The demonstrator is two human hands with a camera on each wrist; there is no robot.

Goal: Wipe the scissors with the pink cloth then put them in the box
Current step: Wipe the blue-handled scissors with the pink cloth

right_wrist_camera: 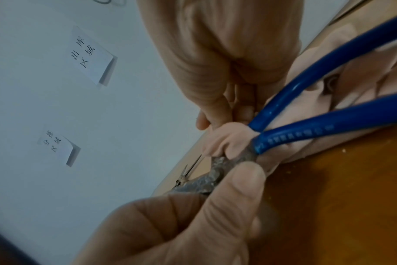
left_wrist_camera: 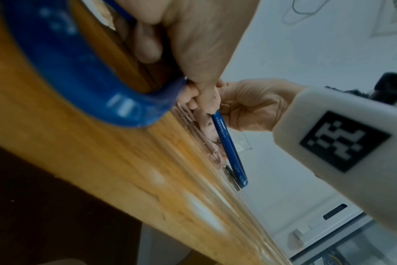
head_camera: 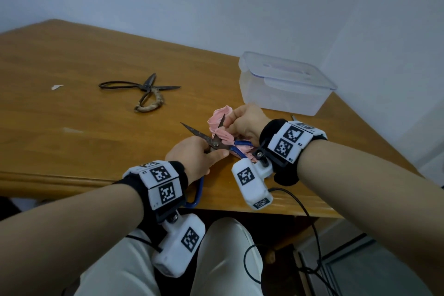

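Note:
Blue-handled scissors [head_camera: 206,138] with rusty blades lie spread open at the table's near edge. My left hand [head_camera: 199,156] pinches them at the pivot, thumb on top. One blue handle loop [left_wrist_camera: 84,75] sticks out under my left wrist; the other [right_wrist_camera: 329,105] lies over the pink cloth [head_camera: 219,127]. My right hand [head_camera: 245,122] grips the bunched pink cloth around one blade. In the right wrist view the cloth [right_wrist_camera: 231,138] wraps the blade base beside my left thumb [right_wrist_camera: 233,197]. A clear plastic box [head_camera: 286,84] with its lid on stands at the far right.
A second pair of dark old scissors [head_camera: 144,90], one handle wrapped in cord, lies open at mid-table. A white paper scrap [head_camera: 57,87] sits at the left. The wooden table's [head_camera: 72,146] front edge runs just below my wrists. A black cable [head_camera: 310,218] hangs from my right wrist.

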